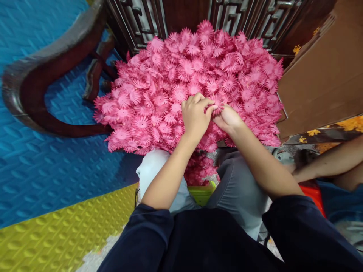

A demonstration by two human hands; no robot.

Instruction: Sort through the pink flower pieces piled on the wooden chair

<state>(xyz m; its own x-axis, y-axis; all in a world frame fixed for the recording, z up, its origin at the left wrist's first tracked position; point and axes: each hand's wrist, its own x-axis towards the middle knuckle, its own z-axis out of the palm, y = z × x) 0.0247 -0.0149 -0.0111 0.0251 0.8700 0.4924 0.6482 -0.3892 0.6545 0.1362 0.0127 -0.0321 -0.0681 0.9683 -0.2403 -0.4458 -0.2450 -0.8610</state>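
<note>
A broad heap of pink artificial flowers [159,100] fills the middle of the view. Over its front part, my left hand [197,113] pinches the edge of a pink flower [217,105] between thumb and fingers. From the other side my right hand [227,119] holds the same flower, its palm turned partly up and its fingers mostly hidden behind the petals. The two hands nearly touch.
Left of the heap, a dark carved wooden armrest [31,79] curves over blue mats [70,166]. A brown cardboard box [323,71] stands at right. Another person's arm [329,162] reaches in at the right edge. More pink flowers lie above a green container [201,194] between my knees.
</note>
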